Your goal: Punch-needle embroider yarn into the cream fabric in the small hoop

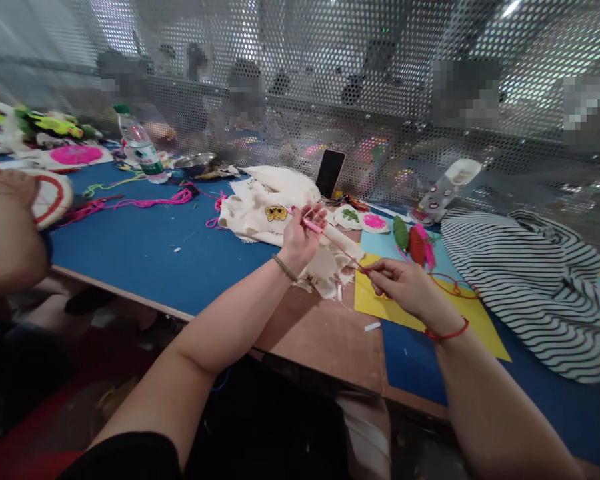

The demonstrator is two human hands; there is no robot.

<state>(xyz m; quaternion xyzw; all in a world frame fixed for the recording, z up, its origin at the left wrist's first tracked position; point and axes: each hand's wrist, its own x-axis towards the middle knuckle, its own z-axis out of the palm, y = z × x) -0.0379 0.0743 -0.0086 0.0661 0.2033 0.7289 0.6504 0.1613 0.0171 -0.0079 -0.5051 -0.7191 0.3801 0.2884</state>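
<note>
My left hand is turned palm up over the table, with a pink punch needle lying in its grip. A thin reddish yarn runs taut from the tool's end to my right hand, whose thumb and forefinger pinch it. Behind my left hand lies crumpled cream cloth bearing a yellow and dark stitched patch. Below my hands are cream fabric scraps. A yellow sheet lies under my right hand, with loose orange-red yarn on it.
Green yarn and red yarn bundles lie behind my right hand. A striped cloth covers the right side. A phone leans upright at the back. At left are a water bottle and another person's arm with a hoop.
</note>
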